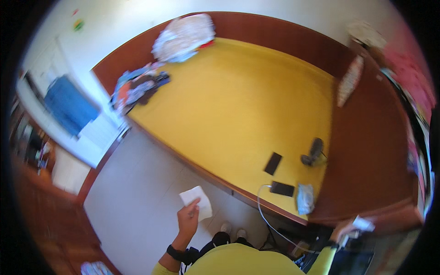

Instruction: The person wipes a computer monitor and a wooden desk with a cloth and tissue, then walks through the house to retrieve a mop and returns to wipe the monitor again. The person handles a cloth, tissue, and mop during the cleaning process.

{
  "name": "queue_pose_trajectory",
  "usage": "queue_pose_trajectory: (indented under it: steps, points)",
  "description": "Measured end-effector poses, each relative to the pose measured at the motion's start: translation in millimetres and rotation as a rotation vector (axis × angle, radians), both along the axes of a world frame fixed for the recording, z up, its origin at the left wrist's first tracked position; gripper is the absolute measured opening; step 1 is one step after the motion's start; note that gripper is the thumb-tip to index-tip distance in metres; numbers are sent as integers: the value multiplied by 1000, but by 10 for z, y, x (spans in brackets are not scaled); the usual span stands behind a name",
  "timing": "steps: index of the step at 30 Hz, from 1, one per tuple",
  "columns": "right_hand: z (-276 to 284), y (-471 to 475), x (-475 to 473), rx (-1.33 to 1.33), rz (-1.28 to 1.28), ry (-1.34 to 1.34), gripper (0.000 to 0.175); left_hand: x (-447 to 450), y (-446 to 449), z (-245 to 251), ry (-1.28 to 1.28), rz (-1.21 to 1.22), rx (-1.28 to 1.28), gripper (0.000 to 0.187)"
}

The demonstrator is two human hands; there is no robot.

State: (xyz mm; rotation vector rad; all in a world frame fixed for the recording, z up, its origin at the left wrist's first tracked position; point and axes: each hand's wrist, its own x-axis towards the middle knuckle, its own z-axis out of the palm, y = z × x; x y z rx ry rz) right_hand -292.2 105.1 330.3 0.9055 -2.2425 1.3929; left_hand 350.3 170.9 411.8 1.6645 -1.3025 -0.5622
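Note:
My left hand (188, 217) pinches a white sheet (203, 203), paper or cloth, between thumb and fingers above the tiled floor. At the lower right, my right hand (341, 230) is blurred and holds a small white object (363, 223) beside the bed's wooden end. The nearest things to that hand are a pale soft packet (305, 199) and a dark phone-like device (282, 188) joined to a white cable (264, 215). A second dark flat device (273, 163) lies a little farther in on the yellow mattress (233, 103).
A dark object (313, 152), unclear in shape, lies near the mattress's right edge. Piled clothes (137, 86) and folded bedding (185, 36) occupy the far left corner. A wooden headboard (369, 147) bounds the right side. Grey floor (137, 185) runs between bed and wooden cabinet (58, 213).

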Motion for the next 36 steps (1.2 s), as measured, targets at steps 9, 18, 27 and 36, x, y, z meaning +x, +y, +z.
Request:
queue_pose_trajectory:
  steps: [9,18,27,36]
  points:
    - [-1109,-62,2705,-31,703,-622,49,977,640,-10,-35,455,126,27]
    - [-109,-1131,6937,317,1635,-1922,39,2795,1961,-299,-1,988,132,26]
    - [92,-925,9751,767,1822,-1831,39,4813,2502,-121,55,1289,28,26]
    - [-285,-1758,12341,876,1841,-2016,42,7114,1911,-265,-91,1256,48,25]
